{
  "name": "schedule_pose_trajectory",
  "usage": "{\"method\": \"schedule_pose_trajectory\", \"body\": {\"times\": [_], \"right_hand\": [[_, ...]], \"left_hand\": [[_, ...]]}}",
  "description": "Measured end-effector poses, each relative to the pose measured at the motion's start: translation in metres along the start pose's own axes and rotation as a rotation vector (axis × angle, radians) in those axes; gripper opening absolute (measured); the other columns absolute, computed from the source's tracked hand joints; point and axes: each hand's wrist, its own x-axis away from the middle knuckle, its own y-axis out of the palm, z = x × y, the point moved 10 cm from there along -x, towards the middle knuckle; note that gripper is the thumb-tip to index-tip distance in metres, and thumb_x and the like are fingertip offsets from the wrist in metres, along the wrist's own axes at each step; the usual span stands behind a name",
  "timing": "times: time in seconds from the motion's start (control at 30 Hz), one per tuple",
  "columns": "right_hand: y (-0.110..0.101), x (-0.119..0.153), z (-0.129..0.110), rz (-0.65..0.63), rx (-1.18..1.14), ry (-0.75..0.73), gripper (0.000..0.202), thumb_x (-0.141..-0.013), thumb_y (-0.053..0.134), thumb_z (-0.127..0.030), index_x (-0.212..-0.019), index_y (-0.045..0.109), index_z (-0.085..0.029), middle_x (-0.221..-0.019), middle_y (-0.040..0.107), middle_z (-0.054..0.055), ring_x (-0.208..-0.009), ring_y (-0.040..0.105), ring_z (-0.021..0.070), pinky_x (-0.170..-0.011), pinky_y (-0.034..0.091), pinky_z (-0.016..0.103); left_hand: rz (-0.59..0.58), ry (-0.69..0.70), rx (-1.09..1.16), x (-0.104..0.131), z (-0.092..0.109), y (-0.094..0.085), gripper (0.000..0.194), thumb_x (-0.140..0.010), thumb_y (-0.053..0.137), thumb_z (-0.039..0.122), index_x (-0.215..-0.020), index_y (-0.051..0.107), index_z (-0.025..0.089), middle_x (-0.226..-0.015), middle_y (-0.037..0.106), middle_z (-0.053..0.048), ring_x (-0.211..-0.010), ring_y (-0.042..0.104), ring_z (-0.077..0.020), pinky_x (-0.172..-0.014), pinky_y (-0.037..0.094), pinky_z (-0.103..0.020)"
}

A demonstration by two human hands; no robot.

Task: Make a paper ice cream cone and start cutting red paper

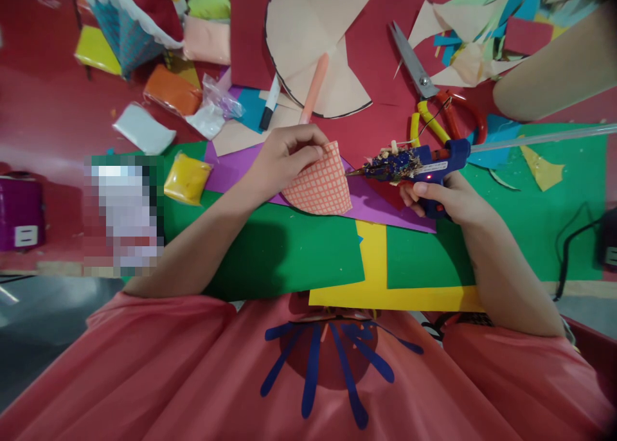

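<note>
Between the fingers of my left hand is a curved paper cone patterned with a pink and cream grid. My right hand grips a blue hot glue gun, a clear glue stick jutting from its back. Dried clumps and bits cover the front of the gun. Its metal nozzle lies right at the cone's right edge; whether it touches the paper I cannot tell. Beneath both hands lie a purple sheet and green sheets.
Open scissors with red and yellow handles lie beyond the glue gun, near paper scraps. Cream paper cutouts, an orange pen and a black-capped marker are ahead. Clay packets, including a yellow one, sit left. A beige cylinder stands right.
</note>
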Motion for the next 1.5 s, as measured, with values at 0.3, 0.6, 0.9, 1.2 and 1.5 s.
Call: {"method": "schedule_pose_trajectory", "body": {"times": [0.3, 0.6, 0.9, 1.2, 1.5], "right_hand": [[0.002, 0.000, -0.002, -0.023, 0.023, -0.025, 0.038, -0.076, 0.073, -0.051, -0.066, 0.059, -0.018, -0.060, 0.059, -0.002, -0.043, 0.052, 0.0075, -0.040, 0.039, 0.023], [0.002, 0.000, 0.000, -0.018, 0.024, -0.011, 0.039, -0.074, 0.075, -0.052, -0.065, 0.059, -0.018, -0.059, 0.058, -0.003, -0.043, 0.052, 0.0078, -0.040, 0.039, 0.023], [0.002, 0.000, -0.001, -0.026, 0.041, -0.014, 0.039, -0.076, 0.074, -0.052, -0.065, 0.057, -0.018, -0.059, 0.057, -0.003, -0.043, 0.051, 0.0074, -0.041, 0.038, 0.023], [0.002, 0.001, -0.001, -0.037, 0.073, -0.015, 0.039, -0.077, 0.072, -0.052, -0.064, 0.057, -0.018, -0.059, 0.057, -0.002, -0.044, 0.051, 0.0075, -0.042, 0.039, 0.023], [0.000, 0.001, 0.001, -0.021, 0.087, 0.002, 0.040, -0.075, 0.073, -0.054, -0.064, 0.058, -0.019, -0.058, 0.057, -0.002, -0.043, 0.051, 0.0079, -0.042, 0.038, 0.024]], "left_hand": [[0.045, 0.023, 0.009, 0.000, 0.002, -0.005, 0.010, -0.071, 0.050, 0.026, -0.066, 0.056, 0.020, -0.065, 0.057, 0.002, -0.065, 0.053, -0.0114, -0.061, 0.040, -0.025], [0.044, 0.039, 0.047, -0.002, 0.004, -0.006, 0.010, -0.069, 0.051, 0.026, -0.064, 0.057, 0.020, -0.062, 0.056, 0.002, -0.064, 0.053, -0.0114, -0.062, 0.040, -0.026], [0.057, 0.030, 0.016, -0.002, 0.004, -0.009, 0.010, -0.070, 0.050, 0.027, -0.064, 0.055, 0.021, -0.063, 0.055, 0.001, -0.066, 0.052, -0.0126, -0.064, 0.040, -0.028], [0.058, 0.073, 0.033, -0.002, 0.005, -0.012, 0.010, -0.071, 0.051, 0.025, -0.065, 0.057, 0.021, -0.063, 0.056, 0.003, -0.066, 0.053, -0.0120, -0.066, 0.041, -0.029], [0.054, 0.106, 0.056, -0.002, 0.005, -0.015, 0.010, -0.074, 0.052, 0.018, -0.067, 0.059, 0.020, -0.066, 0.059, 0.005, -0.067, 0.049, -0.0081, -0.067, 0.039, -0.030]]}}
